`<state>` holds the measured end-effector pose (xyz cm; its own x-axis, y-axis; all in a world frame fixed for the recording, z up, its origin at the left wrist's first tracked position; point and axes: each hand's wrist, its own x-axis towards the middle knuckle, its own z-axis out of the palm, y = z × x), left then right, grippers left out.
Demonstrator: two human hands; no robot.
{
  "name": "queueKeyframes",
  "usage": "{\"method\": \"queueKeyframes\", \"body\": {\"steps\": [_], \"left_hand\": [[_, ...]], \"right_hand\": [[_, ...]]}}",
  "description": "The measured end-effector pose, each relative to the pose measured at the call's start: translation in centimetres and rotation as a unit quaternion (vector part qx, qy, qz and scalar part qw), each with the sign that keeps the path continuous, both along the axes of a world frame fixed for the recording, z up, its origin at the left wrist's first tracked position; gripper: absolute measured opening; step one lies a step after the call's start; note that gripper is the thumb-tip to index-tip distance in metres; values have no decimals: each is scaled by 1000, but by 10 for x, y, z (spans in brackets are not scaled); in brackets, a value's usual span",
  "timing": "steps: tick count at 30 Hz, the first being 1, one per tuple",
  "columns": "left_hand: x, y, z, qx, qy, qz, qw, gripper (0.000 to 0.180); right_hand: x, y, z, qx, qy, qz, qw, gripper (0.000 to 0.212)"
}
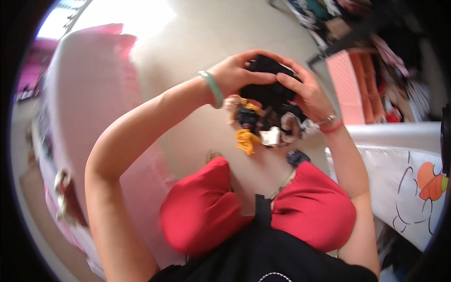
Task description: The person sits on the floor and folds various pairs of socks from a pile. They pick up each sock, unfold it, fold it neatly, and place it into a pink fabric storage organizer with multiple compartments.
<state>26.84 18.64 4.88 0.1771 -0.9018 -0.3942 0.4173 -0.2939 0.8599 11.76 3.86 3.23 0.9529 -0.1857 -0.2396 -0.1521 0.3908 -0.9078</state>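
Observation:
Between both hands, held out in front of me above the floor, is a piece of soft black cloth, perhaps a sock; its exact kind does not show. My left hand grips it from the left, thumb lying across the front. From the right, my right hand has hold of the same cloth, and the two thumb tips nearly meet. Just below, on the floor, lies a small heap of crumpled cloth items: a yellow one, a white one, and several dark and beige ones.
A bed with a pale pink cover runs along my left. At the upper right stands a pink box with compartments, beside piled clothes. A white cloth with a printed cartoon hangs at my right. My red-clad knees frame the floor.

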Motion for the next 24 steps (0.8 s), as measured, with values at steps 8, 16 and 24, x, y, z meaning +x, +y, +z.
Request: {"method": "queueKeyframes", "body": {"steps": [8, 16, 24], "left_hand": [[20, 138, 111, 37, -301, 181, 936, 36], [38, 309, 216, 131, -352, 320, 870, 46], [53, 433, 234, 156, -288, 414, 849, 43]], "right_hand": [[88, 96, 75, 46, -35, 148, 987, 42], [160, 253, 142, 270, -151, 326, 894, 53], [179, 351, 136, 476, -78, 421, 768, 96]]}}
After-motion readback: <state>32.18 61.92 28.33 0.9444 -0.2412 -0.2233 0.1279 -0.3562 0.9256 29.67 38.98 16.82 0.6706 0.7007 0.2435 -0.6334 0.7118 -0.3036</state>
